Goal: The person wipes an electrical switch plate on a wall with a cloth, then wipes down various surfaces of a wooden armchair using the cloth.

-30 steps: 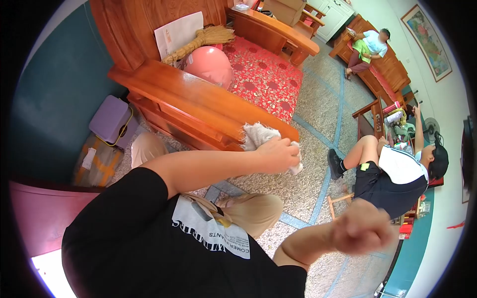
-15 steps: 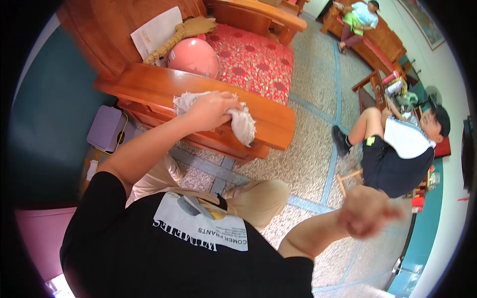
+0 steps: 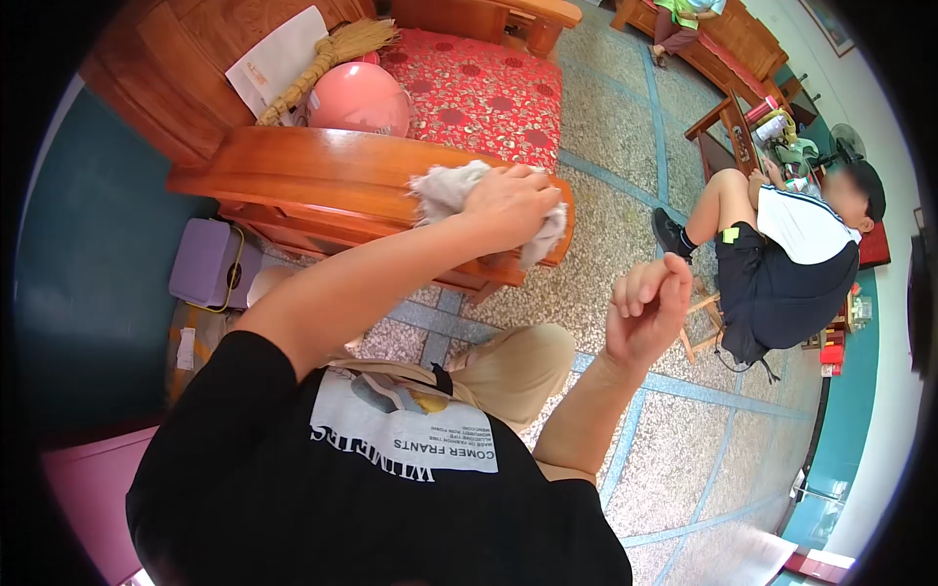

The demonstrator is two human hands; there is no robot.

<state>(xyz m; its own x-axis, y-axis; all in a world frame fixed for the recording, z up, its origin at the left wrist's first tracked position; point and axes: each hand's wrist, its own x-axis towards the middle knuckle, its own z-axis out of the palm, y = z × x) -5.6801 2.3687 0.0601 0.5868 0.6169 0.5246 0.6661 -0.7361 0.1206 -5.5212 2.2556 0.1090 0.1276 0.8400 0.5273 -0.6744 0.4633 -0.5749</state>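
Note:
My left hand (image 3: 513, 207) presses a frayed whitish cloth (image 3: 445, 192) onto the wooden armrest (image 3: 322, 171) of the bench, close to its rounded end. The cloth shows on both sides of my fingers, and part of it hangs over the armrest's near edge. Raised above the floor, my right hand (image 3: 650, 308) is empty, with its palm in view and its fingers loosely bent.
A pink ball-like object (image 3: 360, 100), a straw brush (image 3: 337, 59) and a white bag (image 3: 278, 63) are on the bench by a red patterned cushion (image 3: 484, 93). A purple box (image 3: 205, 262) stands at left. One person (image 3: 796, 234) sits at right, another at the far bench.
Since half a second ago, my left hand and the cloth have slid right along the armrest. My right hand has moved up and left, its fingers now looser. The view has shifted.

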